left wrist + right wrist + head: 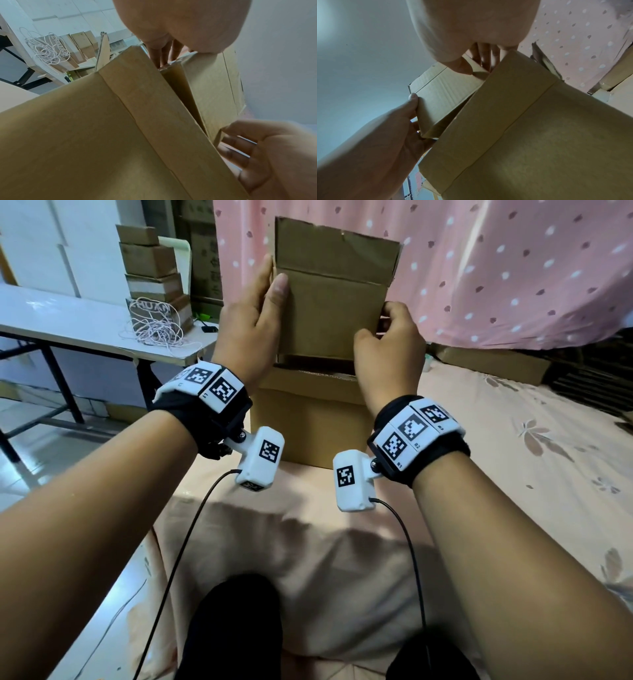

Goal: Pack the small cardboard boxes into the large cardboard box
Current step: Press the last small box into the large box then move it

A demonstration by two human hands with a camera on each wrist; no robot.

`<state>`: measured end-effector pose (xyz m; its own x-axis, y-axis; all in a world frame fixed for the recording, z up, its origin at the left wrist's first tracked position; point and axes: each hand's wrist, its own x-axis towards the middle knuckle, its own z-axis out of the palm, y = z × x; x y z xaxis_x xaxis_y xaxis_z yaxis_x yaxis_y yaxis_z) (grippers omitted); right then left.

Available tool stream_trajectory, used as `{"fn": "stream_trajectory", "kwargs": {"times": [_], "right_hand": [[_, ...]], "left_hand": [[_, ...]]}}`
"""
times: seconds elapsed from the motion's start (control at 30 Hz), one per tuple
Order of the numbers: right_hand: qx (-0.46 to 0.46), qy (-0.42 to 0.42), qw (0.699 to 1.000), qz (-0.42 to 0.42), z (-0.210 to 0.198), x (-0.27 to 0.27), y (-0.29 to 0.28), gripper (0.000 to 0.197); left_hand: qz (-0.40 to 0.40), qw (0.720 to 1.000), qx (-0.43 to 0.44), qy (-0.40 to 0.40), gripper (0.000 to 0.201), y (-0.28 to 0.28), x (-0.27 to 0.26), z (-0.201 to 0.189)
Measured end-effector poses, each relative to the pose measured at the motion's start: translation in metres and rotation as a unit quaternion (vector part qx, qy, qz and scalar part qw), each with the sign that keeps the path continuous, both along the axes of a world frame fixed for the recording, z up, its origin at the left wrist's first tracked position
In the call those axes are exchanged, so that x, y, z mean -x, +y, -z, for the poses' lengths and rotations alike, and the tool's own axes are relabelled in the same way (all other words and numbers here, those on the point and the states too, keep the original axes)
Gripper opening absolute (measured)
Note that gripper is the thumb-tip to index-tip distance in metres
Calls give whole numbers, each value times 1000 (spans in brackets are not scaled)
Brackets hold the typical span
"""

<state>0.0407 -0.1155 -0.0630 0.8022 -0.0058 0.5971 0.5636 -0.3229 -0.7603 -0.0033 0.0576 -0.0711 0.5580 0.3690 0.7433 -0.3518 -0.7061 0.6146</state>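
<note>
Both my hands hold a small brown cardboard box [329, 316] upright, its lower end at the open top of the large cardboard box [308, 422] on the bed. My left hand [272, 282] grips its left edge, thumb on the near face. My right hand [387, 320] pinches its right edge with curled fingers. A cardboard flap [335, 248] stands up above the small box. The left wrist view shows the small box [211, 92] behind the large box's near wall [85, 135]. From the right wrist, the small box [443, 94] shows beside that wall [539, 135]. The large box's inside is hidden.
A stack of small cardboard boxes [154, 268] and a tangle of pale cord [154, 326] sit on a white table [51, 316] at the left. A pink patterned curtain [496, 268] hangs behind. Another cardboard box [496, 364] lies at the right on the bed [513, 474].
</note>
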Motion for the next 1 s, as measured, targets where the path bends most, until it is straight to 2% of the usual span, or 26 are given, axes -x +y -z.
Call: {"fn": "stream_trajectory", "kwargs": {"times": [0.17, 0.37, 0.5, 0.67, 1.0], "right_hand": [[27, 12, 1000, 2, 5, -1, 1, 39], [57, 14, 998, 16, 7, -9, 1, 33], [85, 2, 996, 31, 15, -12, -2, 38], [118, -2, 992, 49, 26, -13, -7, 48], [101, 3, 993, 56, 33, -11, -10, 51]], "left_hand": [[-10, 1000, -3, -6, 61, 4, -6, 8], [-4, 1000, -7, -14, 40, 4, -5, 13], [3, 1000, -12, -12, 39, 1, -4, 14], [-7, 1000, -20, 19, 48, 0, -6, 17], [-44, 992, -45, 109, 51, -7, -4, 17]]}}
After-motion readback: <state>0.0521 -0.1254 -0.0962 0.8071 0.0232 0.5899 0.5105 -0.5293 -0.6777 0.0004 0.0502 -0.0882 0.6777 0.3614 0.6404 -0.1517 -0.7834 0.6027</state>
